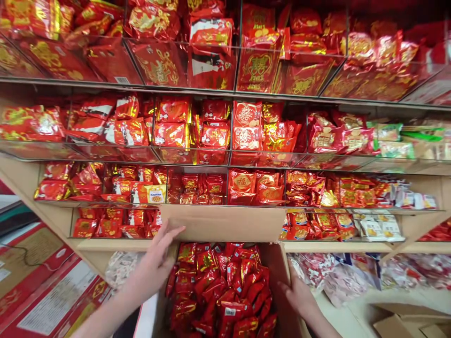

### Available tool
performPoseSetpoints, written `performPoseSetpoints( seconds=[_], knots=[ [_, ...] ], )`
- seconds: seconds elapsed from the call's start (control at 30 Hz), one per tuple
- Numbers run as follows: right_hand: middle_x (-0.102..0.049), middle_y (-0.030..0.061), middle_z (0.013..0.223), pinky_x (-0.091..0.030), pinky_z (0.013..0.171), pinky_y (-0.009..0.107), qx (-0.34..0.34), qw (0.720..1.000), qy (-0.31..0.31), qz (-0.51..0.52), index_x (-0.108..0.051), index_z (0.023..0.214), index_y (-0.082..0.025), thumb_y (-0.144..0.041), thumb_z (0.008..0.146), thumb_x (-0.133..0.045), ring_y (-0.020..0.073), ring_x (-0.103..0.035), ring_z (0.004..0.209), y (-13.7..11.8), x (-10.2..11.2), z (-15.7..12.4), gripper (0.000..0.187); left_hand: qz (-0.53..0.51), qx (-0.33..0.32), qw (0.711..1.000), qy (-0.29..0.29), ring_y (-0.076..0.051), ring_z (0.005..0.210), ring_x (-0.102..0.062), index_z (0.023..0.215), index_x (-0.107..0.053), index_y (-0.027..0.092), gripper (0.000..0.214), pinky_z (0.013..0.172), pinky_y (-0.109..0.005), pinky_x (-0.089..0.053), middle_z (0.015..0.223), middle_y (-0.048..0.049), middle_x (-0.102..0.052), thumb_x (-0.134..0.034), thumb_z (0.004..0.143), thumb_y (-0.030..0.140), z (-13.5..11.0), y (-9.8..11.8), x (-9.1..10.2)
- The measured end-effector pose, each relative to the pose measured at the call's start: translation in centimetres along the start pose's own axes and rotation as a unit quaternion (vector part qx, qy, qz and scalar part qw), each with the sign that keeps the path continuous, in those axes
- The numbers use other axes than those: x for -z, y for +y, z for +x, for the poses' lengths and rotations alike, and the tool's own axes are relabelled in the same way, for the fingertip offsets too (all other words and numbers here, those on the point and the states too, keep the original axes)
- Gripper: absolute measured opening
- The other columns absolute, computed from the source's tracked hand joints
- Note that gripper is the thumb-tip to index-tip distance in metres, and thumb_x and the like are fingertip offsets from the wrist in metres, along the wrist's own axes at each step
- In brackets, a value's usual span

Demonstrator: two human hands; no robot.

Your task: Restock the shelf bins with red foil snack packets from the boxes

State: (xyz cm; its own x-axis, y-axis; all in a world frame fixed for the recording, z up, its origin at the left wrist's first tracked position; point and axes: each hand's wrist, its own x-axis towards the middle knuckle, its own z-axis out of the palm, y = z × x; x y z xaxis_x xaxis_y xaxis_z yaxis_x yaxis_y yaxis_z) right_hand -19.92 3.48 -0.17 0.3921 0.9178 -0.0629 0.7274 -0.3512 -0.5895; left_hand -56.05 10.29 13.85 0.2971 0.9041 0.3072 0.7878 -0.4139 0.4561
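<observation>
An open cardboard box [225, 223] stands before me with its far flap raised. Many small red and gold snack packets [221, 291] fill it in a loose heap. At the box's far left corner is my left hand [158, 258], fingers stretched out by the raised flap; whether it presses on the cardboard I cannot tell. My right hand [299, 295] grips the right wall of the box, the thumb on the inner side and the other fingers hidden outside.
Shelves [197, 162] with clear dividers rise ahead, stocked with red packets. White packets [380, 225] sit low on the right. Bagged goods [338, 277] lie beneath the shelves. Printed cartons [52, 291] stand at the left; another open carton [408, 321] is on the floor at right.
</observation>
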Motion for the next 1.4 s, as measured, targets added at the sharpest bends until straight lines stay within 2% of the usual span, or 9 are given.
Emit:
performPoseSetpoints(
  seconds=[0.1,0.3,0.43,0.53,0.7,0.97,1.07,1.2,1.4],
  knots=[
    [-0.055,0.0189,0.116,-0.041,0.087,0.033,0.000,1.000,-0.019,-0.021,-0.017,0.135,-0.001,-0.021,0.076,-0.038,0.0248,-0.055,0.105,0.3,0.0,-0.5,0.066,0.068,-0.013,0.998,0.006,-0.024,0.129,-0.027,0.122,-0.046,0.028,0.056,0.100,-0.041,-0.032,0.142,-0.0058,-0.026,-0.035,0.070,0.010,-0.5,-2.3,2.8],
    [-0.062,0.0163,0.107,-0.043,0.083,0.032,-0.011,1.000,-0.010,-0.027,-0.017,0.136,-0.005,-0.018,0.075,-0.037,0.0241,-0.060,0.097,-0.8,-0.1,-0.7,0.065,0.348,-0.007,0.927,0.141,-0.045,0.128,-0.014,0.108,-0.059,0.026,0.041,0.084,-0.072,-0.024,0.135,-0.0117,-0.036,-0.030,0.081,0.015,-1.8,-7.2,5.0],
    [-0.059,0.0184,0.111,-0.042,0.085,0.033,-0.005,0.999,-0.013,-0.046,-0.025,0.133,-0.005,-0.012,0.073,-0.038,0.0248,-0.059,0.098,-1.9,0.4,-1.0,0.062,0.320,-0.035,0.947,0.008,-0.035,0.098,-0.055,0.081,-0.067,0.021,0.034,0.076,-0.054,-0.045,0.096,-0.0115,-0.063,-0.033,0.083,0.028,-3.0,-7.9,1.8],
    [-0.055,0.0204,0.116,-0.040,0.089,0.034,0.017,0.999,-0.025,-0.043,-0.028,0.131,-0.002,-0.010,0.073,-0.038,0.0248,-0.055,0.104,-2.4,0.8,-1.4,0.059,0.215,-0.124,0.963,-0.107,-0.022,0.086,-0.062,0.098,-0.063,0.033,0.027,0.075,-0.035,-0.051,0.093,-0.0034,-0.067,-0.043,0.080,0.031,-3.1,-7.0,-1.5],
    [-0.056,0.0161,0.117,-0.036,0.095,0.033,0.062,0.998,-0.020,0.003,-0.034,0.129,-0.007,-0.011,0.073,-0.039,0.0213,-0.052,0.109,-2.6,1.2,-2.5,0.056,0.215,-0.212,0.953,0.015,-0.022,0.122,-0.040,0.114,-0.047,0.050,0.063,0.105,-0.048,-0.020,0.129,0.0049,-0.048,-0.040,0.073,0.003,-1.1,-6.6,-4.4],
    [-0.060,0.0105,0.111,-0.039,0.091,0.028,0.134,0.986,-0.067,0.067,-0.047,0.118,-0.012,-0.010,0.068,-0.041,0.0185,-0.056,0.103,-3.7,3.1,-4.4,0.050,0.210,-0.193,0.941,0.183,-0.028,0.132,-0.014,0.124,-0.023,0.056,0.068,0.104,-0.052,-0.020,0.146,0.0130,-0.003,-0.058,0.074,0.026,1.7,-6.6,-4.3],
    [-0.062,0.0093,0.107,-0.042,0.087,0.027,0.151,0.984,-0.072,0.059,-0.049,0.116,-0.014,-0.010,0.068,-0.040,0.0183,-0.058,0.097,-4.1,3.6,-4.9,0.048,0.214,-0.204,0.945,0.141,-0.027,0.132,-0.015,0.130,-0.016,0.048,0.070,0.105,-0.050,-0.020,0.147,0.0083,0.000,-0.054,0.076,0.027,2.3,-6.9,-3.8],
    [-0.061,0.0084,0.110,-0.042,0.087,0.027,0.181,0.977,-0.080,0.077,-0.049,0.116,-0.015,-0.009,0.069,-0.040,0.0180,-0.057,0.099,-4.5,3.9,-5.4,0.048,0.235,-0.206,0.949,0.040,-0.025,0.123,-0.038,0.128,-0.036,0.032,0.054,0.102,-0.045,-0.028,0.137,-0.0026,-0.039,-0.049,0.075,0.026,2.9,-8.9,-3.3],
    [-0.057,0.0096,0.117,-0.038,0.093,0.026,0.191,0.974,-0.077,0.095,-0.042,0.124,-0.010,-0.009,0.068,-0.041,0.0180,-0.053,0.106,-4.8,3.1,-5.2,0.056,0.207,-0.093,0.967,-0.119,-0.016,0.102,-0.058,0.112,-0.054,0.035,0.040,0.088,-0.032,-0.044,0.114,0.0062,-0.061,-0.040,0.077,0.022,2.0,-11.1,-2.5]
  ],
)
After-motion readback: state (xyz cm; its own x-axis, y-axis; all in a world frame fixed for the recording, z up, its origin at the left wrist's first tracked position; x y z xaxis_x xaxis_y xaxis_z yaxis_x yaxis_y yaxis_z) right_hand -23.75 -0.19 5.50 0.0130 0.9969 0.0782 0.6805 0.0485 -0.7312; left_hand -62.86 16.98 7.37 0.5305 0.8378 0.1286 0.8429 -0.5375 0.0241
